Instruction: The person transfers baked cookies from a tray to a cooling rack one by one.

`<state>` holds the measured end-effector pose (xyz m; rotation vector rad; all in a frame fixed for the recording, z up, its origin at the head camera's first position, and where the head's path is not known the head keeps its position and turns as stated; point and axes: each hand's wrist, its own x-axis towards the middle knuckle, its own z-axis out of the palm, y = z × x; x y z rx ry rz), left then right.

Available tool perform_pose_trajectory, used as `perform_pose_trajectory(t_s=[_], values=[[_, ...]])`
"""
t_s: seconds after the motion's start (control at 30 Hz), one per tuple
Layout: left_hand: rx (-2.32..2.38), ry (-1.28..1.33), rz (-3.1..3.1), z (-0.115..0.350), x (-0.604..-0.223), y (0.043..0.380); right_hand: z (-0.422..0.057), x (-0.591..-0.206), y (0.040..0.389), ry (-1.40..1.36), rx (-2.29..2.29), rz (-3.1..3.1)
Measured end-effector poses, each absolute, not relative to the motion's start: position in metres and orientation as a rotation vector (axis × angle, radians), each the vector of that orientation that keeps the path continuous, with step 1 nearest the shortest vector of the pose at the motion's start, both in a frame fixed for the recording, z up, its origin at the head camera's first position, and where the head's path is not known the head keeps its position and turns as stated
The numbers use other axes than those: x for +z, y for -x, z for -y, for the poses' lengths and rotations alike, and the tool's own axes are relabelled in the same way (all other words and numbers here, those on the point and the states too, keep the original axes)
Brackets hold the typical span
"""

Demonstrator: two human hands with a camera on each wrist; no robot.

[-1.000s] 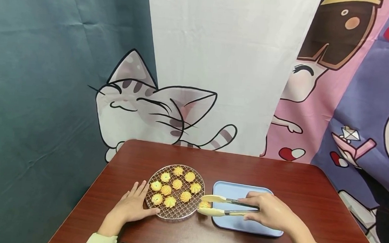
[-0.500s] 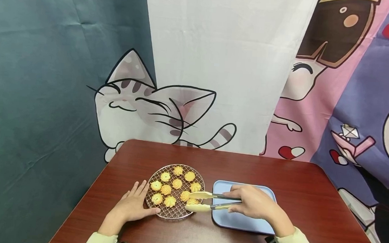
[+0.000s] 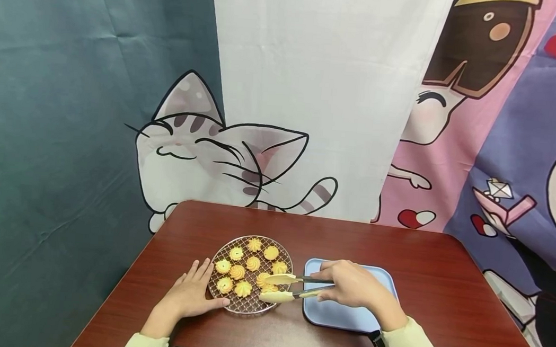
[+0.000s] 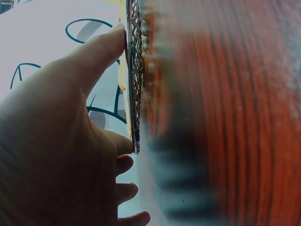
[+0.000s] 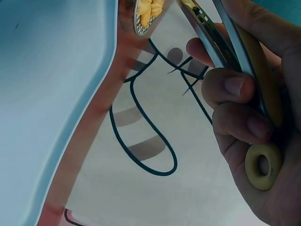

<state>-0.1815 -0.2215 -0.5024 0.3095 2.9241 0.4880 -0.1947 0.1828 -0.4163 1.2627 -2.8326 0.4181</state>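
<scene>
The round wire cooling rack [image 3: 250, 274] is steadied by the flat, open left hand [image 3: 188, 294]. Cream-tipped metal tongs [image 3: 286, 287], grasped in the right hand [image 3: 353, 288], straddle a yellow swirl biscuit [image 3: 268, 288] at the rack's near-right edge. Judged step: picking; closure and lift are required.

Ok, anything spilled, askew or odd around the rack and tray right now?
Nothing stands out. The cookies all sit on the round wire rack, the blue tray lies flat beside it, and no crumbs show on the table.
</scene>
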Motion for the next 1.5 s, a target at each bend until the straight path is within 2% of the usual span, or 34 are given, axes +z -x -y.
perform_pose_trajectory(t_s=[0.6,1.5], values=[[0.499,-0.305,-2.919,0.220,-0.502,0.180,-0.189,-0.412,0.191,-1.224,0.455,2.845],[0.535,-0.280,-2.914,0.221,-0.505,0.178,-0.255,-0.409,0.180,-0.977,0.584,2.848]])
